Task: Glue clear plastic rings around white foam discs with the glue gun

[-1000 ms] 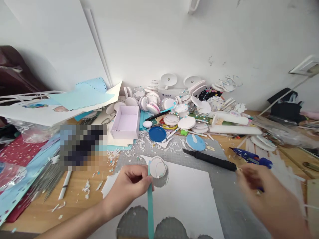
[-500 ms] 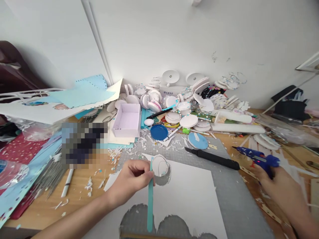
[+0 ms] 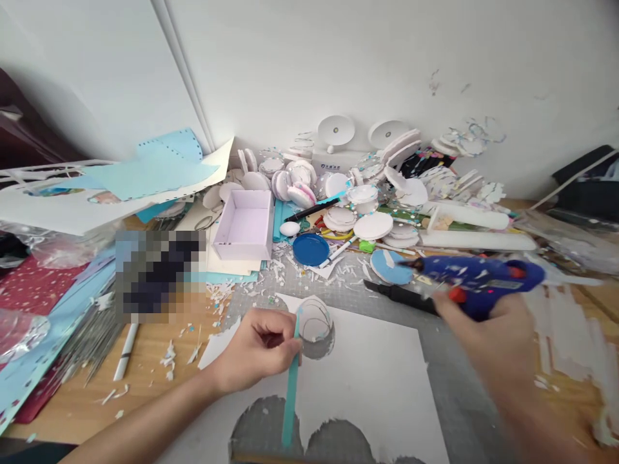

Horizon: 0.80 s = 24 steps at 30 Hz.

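Note:
My left hand [image 3: 268,341] pinches a narrow teal strip [image 3: 290,406] between thumb and fingers, and the strip hangs toward me. Just beyond its upper end lies a white disc [image 3: 315,319] with a thin ring outline, over a round hole in a white sheet [image 3: 372,374]. More round cut-outs show along the sheet's near edge. At the right, my right hand [image 3: 493,328] grips a blue hot glue gun [image 3: 483,280], nozzle pointing left above the black cutter knife [image 3: 403,298] and near a light blue disc [image 3: 391,266].
A lilac open box [image 3: 244,225], a dark blue lid [image 3: 311,249] and a heap of white discs [image 3: 372,225] stand at the back. Paper scraps litter the grey cutting mat [image 3: 464,386]. Metal wires [image 3: 91,322] lie at the left.
My right hand has lifted the glue gun from the right side of the table and brought it left over the knife. My left hand keeps its pinch on the strip.

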Motion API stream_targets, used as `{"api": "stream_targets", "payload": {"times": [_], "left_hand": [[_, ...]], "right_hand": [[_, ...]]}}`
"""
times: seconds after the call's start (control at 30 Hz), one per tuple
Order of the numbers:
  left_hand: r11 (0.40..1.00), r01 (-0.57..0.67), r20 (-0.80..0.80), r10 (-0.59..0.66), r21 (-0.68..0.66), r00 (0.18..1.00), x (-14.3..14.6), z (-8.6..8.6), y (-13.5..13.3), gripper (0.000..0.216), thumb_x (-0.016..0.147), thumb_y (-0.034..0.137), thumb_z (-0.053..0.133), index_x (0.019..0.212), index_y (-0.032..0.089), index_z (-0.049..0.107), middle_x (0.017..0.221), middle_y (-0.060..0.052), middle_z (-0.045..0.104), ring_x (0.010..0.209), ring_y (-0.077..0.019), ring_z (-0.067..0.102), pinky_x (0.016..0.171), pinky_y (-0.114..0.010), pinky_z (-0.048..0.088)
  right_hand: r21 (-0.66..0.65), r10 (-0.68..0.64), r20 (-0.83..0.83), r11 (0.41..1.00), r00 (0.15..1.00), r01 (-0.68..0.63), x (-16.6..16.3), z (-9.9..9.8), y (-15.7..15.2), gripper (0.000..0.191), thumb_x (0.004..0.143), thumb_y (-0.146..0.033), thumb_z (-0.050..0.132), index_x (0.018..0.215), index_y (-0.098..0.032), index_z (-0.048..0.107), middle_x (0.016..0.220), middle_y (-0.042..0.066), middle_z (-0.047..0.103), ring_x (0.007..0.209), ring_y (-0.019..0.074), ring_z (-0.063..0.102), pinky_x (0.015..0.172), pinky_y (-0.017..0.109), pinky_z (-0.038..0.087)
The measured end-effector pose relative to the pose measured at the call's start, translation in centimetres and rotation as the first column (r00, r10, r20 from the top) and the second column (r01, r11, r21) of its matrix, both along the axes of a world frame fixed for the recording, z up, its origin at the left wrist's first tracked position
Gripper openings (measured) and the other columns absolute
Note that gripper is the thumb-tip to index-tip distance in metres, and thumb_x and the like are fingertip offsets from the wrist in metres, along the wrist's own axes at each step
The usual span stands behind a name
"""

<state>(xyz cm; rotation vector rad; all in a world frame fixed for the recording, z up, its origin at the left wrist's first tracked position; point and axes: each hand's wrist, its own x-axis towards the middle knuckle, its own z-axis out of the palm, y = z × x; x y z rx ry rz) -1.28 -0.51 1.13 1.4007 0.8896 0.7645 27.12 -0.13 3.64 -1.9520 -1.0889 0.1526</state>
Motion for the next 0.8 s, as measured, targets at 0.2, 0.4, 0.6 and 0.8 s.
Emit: {"api": "stream_targets", "payload": {"times": [0.2, 0.4, 0.6, 0.8], "left_hand": [[0.996, 0.064, -0.061, -0.060, 0.065, 0.996, -0.4, -0.6, -0.2, 0.028, 0.069, 0.016, 0.052, 0.047, 0.018, 0.036, 0.049, 0.001, 0.041, 0.050, -0.0111, 0.038, 0.047, -0.025, 0.024], [0.993, 0.079, -0.071, -0.073, 0.090, 0.995, -0.3, -0.3, -0.3, 0.026, 0.067, 0.012, 0.050, 0.048, 0.019, 0.034, 0.047, 0.002, 0.039, 0.049, -0.0103, 0.036, 0.046, -0.024, 0.024], [0.984, 0.133, -0.062, -0.127, 0.117, 0.990, 0.1, -0.3, -0.7, 0.024, 0.065, 0.009, 0.049, 0.048, 0.018, 0.035, 0.047, 0.003, 0.037, 0.048, -0.0091, 0.034, 0.046, -0.023, 0.024], [0.982, 0.137, -0.060, -0.130, 0.127, 0.990, 0.3, -0.3, -0.8, 0.025, 0.064, 0.008, 0.048, 0.047, 0.018, 0.033, 0.047, 0.004, 0.036, 0.047, -0.0082, 0.032, 0.045, -0.023, 0.023]], "right_hand": [[0.138, 0.473, -0.048, 0.875, 0.880, -0.463, -4.2, -5.4, -1.4, 0.009, 0.063, -0.022, 0.061, 0.071, -0.021, 0.057, 0.048, -0.004, 0.054, 0.042, 0.0142, 0.051, 0.042, 0.025, 0.044], [0.098, 0.557, 0.026, 0.825, 0.830, -0.557, -4.4, -6.0, -1.7, 0.019, 0.064, -0.014, 0.056, 0.082, -0.021, 0.059, 0.056, -0.001, 0.058, 0.051, 0.0173, 0.057, 0.041, 0.026, 0.043], [0.138, 0.675, 0.075, 0.722, 0.734, -0.678, -5.0, -5.1, -1.6, 0.017, 0.065, -0.008, 0.055, 0.071, -0.024, 0.056, 0.068, 0.000, 0.060, 0.059, 0.0158, 0.060, 0.049, 0.025, 0.048], [0.088, 0.689, 0.037, 0.719, 0.724, -0.689, -5.0, -4.9, -1.6, 0.016, 0.066, -0.008, 0.054, 0.070, -0.023, 0.056, 0.063, -0.001, 0.058, 0.048, 0.0130, 0.054, 0.038, 0.023, 0.041]]}}
